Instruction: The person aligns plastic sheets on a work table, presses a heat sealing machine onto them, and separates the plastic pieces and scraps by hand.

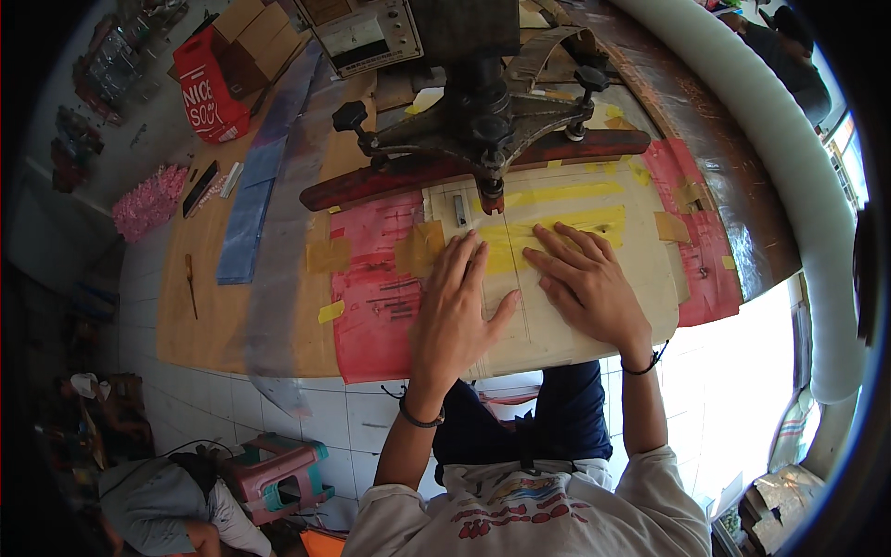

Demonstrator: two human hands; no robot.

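Note:
My left hand (457,311) lies flat on a cream board (557,339), fingers stretched forward, nothing held. To its right, my right hand (592,286) rests flat with fingers spread, its fingertips on a strip of yellow tape (557,221). Thin dark lines run along the board between my hands. Just beyond my left fingertips sits a small grey metal piece (459,211). Red sheet (376,306) shows under the board's left side, and brown tape (419,249) overlaps the board's edge. Above the far part of the board is a dark machine head (487,121) with a red bar (371,183).
A control box (362,37) stands beside the machine. On the left are a screwdriver (191,286), blue strips (252,213), a red bag (206,88) and pink packing material (148,200). A thick white roll (770,121) curves along the right. Another person (162,501) is at lower left, near plastic stools (278,478).

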